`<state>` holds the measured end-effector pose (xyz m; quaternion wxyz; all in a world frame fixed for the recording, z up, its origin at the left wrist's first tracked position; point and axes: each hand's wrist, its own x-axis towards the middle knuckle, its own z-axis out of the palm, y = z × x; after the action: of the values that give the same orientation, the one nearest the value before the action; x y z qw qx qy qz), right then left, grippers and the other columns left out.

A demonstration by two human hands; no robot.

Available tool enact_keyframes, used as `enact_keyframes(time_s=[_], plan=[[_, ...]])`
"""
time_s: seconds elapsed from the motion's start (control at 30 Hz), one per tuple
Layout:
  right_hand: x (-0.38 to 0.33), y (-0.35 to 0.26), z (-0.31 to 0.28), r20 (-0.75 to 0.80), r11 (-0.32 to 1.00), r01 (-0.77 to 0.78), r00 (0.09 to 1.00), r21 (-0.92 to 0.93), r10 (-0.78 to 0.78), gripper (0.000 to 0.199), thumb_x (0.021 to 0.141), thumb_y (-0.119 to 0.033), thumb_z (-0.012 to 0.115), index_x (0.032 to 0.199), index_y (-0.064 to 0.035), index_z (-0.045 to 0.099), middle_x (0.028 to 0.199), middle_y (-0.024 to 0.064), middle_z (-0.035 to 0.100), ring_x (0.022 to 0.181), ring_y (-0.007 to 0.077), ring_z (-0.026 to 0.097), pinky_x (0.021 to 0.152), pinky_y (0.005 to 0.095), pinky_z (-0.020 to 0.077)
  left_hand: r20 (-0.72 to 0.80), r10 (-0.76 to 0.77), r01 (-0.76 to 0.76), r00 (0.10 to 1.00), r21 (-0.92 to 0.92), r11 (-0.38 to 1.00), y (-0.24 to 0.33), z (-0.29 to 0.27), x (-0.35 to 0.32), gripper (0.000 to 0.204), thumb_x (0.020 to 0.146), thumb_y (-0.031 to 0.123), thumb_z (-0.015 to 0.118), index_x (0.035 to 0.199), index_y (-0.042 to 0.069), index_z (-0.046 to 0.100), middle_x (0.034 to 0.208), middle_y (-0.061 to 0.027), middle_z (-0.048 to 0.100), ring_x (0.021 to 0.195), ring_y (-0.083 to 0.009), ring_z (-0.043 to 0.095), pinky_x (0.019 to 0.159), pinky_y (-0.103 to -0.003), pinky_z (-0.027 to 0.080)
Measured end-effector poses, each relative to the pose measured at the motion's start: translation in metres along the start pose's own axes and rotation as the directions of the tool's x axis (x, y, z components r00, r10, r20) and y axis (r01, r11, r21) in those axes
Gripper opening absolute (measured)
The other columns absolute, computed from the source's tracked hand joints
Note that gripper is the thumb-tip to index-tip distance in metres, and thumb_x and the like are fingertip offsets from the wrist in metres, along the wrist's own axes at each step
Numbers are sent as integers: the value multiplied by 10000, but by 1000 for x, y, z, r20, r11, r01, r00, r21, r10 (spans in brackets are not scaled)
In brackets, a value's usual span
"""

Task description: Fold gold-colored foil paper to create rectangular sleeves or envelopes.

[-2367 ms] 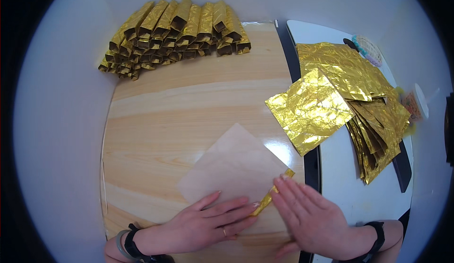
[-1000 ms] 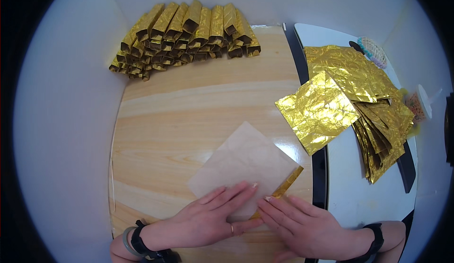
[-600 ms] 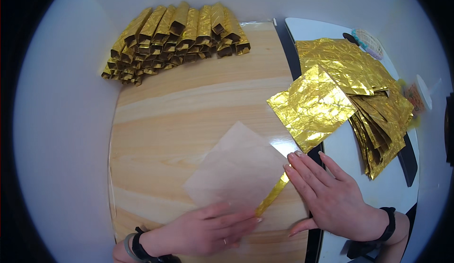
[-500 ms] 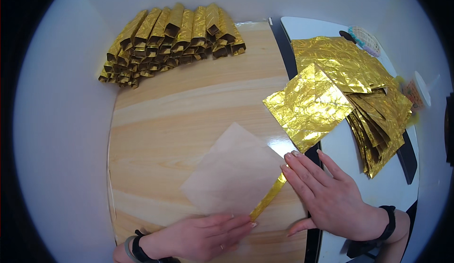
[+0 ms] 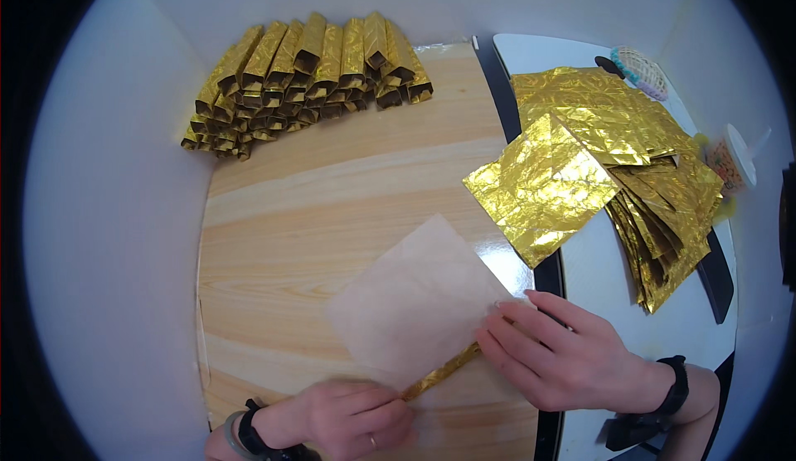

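Observation:
A square sheet of foil paper [image 5: 423, 287] lies pale side up on the wooden board, one corner pointing away from me. Along its near right edge runs a narrow gold folded strip [image 5: 444, 373]. My left hand [image 5: 356, 419] is closed on the lower left end of that strip, its fingertips curled under and partly hidden. At the other end, my right hand [image 5: 551, 349] has its fingers bent around the strip and the sheet's right corner. The strip looks raised between the two hands.
Several gold box-shaped foil tubes [image 5: 327, 59] are stacked at the back left. On the white table to the right lie gold foil sheets [image 5: 543, 191], fanned and overlapping. A cup [image 5: 734, 161] and a small woven item [image 5: 640, 71] stand beyond them. White walls enclose the space.
Both hands have gone from flat and stretched to curled around the folded edge. My left hand moved left and down; the sheet shifted slightly right and its gold strip tilted.

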<state>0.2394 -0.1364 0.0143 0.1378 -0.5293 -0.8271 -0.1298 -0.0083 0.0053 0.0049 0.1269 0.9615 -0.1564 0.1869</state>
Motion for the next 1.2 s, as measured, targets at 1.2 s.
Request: enact_keyframes(time_s=[1.2], plan=[[2, 34, -37, -189, 892, -193, 938, 408, 290, 143, 811, -183, 716, 789, -97, 604, 697, 50, 574, 664, 250, 576, 583, 354, 436, 16, -615, 564, 788, -420, 711, -22, -49, 48, 81, 830, 46, 682, 903, 24, 709, 739, -68, 645, 700, -199, 575, 634, -299, 457]])
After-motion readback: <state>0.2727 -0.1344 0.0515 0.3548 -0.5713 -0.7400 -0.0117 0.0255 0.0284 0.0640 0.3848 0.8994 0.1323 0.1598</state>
